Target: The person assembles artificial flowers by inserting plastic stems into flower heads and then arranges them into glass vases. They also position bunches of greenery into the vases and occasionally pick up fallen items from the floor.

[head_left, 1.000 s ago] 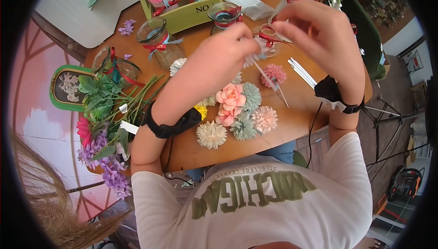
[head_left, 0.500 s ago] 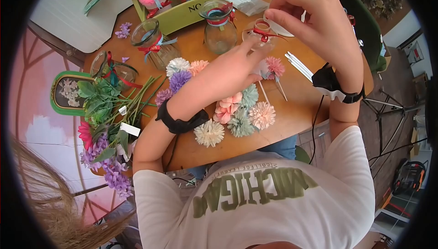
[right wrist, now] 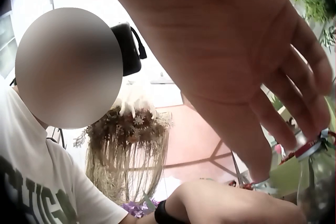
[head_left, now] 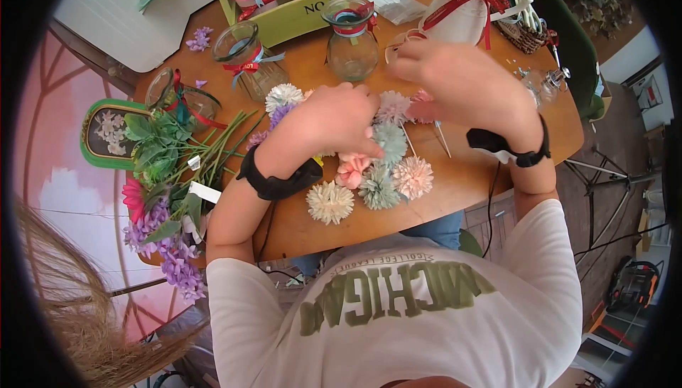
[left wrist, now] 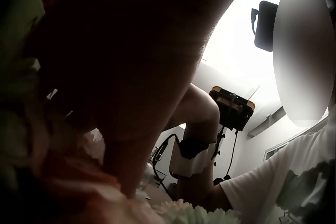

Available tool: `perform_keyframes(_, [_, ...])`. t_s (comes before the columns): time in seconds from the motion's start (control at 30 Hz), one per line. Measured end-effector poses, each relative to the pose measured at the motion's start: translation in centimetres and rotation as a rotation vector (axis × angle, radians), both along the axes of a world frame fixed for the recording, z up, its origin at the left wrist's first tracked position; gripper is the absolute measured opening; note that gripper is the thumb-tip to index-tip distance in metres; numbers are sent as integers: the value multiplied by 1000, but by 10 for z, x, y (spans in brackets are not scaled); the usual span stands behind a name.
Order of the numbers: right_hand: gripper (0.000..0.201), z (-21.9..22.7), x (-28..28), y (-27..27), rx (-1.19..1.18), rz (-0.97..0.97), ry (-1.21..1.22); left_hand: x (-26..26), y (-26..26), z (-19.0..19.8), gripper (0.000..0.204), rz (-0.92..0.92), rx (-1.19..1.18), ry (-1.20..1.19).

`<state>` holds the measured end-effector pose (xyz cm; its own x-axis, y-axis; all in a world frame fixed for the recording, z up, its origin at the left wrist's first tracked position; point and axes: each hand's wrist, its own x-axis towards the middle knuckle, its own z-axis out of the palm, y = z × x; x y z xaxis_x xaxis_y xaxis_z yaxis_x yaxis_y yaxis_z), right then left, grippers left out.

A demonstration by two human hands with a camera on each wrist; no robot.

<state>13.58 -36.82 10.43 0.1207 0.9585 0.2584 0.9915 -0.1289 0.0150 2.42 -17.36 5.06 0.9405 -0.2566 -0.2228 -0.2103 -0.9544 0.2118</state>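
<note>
My left hand (head_left: 330, 121) reaches over the loose artificial flower heads, its thumb stretched across the pink rose (head_left: 353, 170) beside a grey-green flower (head_left: 389, 143). Its other fingertips are partly hidden, and the left wrist view is dark there. A pale lilac flower (head_left: 393, 106) on a white stick lies just right of those fingers. My right hand (head_left: 458, 72) hovers with loosely spread fingers and holds nothing; its thumb overlaps a deep pink flower (head_left: 422, 95) on a stick. Behind its fingertips, a small glass bottle (head_left: 406, 35) is mostly covered. The right wrist view shows the right palm (right wrist: 226, 50).
Glass vases (head_left: 353, 55) with ribbons stand along the back, before a green wooden box (head_left: 302, 22). Leafy stems and purple flowers (head_left: 181, 271) spread at the left beside a green oval frame (head_left: 89, 157). A white ribboned pot (head_left: 458, 15) stands back right. Cream and peach flowers (head_left: 330, 202) lie near the front edge.
My left hand has let go of the pale lilac flower on its stick, now on the table, and moved left and nearer. My right hand has come down and nearer from above the small bottle.
</note>
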Motion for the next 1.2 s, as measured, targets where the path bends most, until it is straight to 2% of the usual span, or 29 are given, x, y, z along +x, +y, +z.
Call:
perform_keyframes(0.07, [34, -15, -2, 10, -178, 67, 49, 0, -1, -4, 55, -9, 26, -7])
perform_keyframes(0.1, [34, -20, -3, 16, -176, 68, 50, -1, 0, -5, 51, -18, 52, -15])
perform_keyframes(0.17, [39, -31, -5, 25, -327, -21, 94, -1, 6, -8, 49, -29, 73, -7])
perform_keyframes(0.2, [39, -39, -1, 27, -325, -22, 95, -2, 9, -8, 48, -42, 91, 0])
perform_keyframes(0.33, [26, -54, 13, 38, -477, -25, -20, -6, 11, 14, 46, -47, 189, 87])
perform_keyframes(0.37, [23, -54, 15, 41, -538, -56, -35, -8, 12, 13, 46, -71, 97, -38])
perform_keyframes(0.4, [23, -53, 18, 40, -538, -57, -33, -10, 11, 14, 46, -95, 6, -163])
perform_keyframes(0.43, [22, -51, 21, 38, -476, -51, 23, -11, 8, 15, 46, -96, 6, -162])
perform_keyframes(0.5, [21, -49, 24, 38, -415, -45, 79, -14, -6, 17, 47, -232, -210, -165])
perform_keyframes(0.63, [22, -54, 28, 41, -406, -34, -2, -34, -39, 1, 49, -349, -223, -164])
perform_keyframes(0.7, [23, -54, 28, 41, -402, -12, -19, -36, -47, -9, 45, -426, -116, -87])
perform_keyframes(0.8, [27, -44, 30, 34, -408, 18, 67, -31, -45, -5, 37, -418, -44, 48])
perform_keyframes(0.83, [31, -31, 30, 28, -351, 54, 92, -30, -44, -1, 37, -429, -43, 47])
perform_keyframes(0.9, [38, -16, 38, 15, -189, 109, 166, -31, -41, 9, 28, -316, 122, 179])
perform_keyframes(0.93, [38, -5, 39, 7, -190, 97, 165, -31, -39, 10, 28, -328, 121, 176])
perform_keyframes(1.0, [36, 16, 39, -10, -181, -152, 129, -30, -35, 11, 19, -251, 172, 207])
perform_keyframes(1.03, [29, 17, 42, -19, -65, -128, 146, -30, -33, 12, 19, -261, 169, 200])
perform_keyframes(1.07, [29, 17, 46, -28, -68, -137, 137, -29, -31, 12, 17, -285, 170, 154])
perform_keyframes(1.13, [24, 7, 54, -43, -150, -383, 122, -28, -24, 14, 16, -313, 169, 98])
perform_keyframes(1.2, [15, -16, 59, -64, -185, -410, 64, -28, -17, 14, 15, -310, 58, -75])
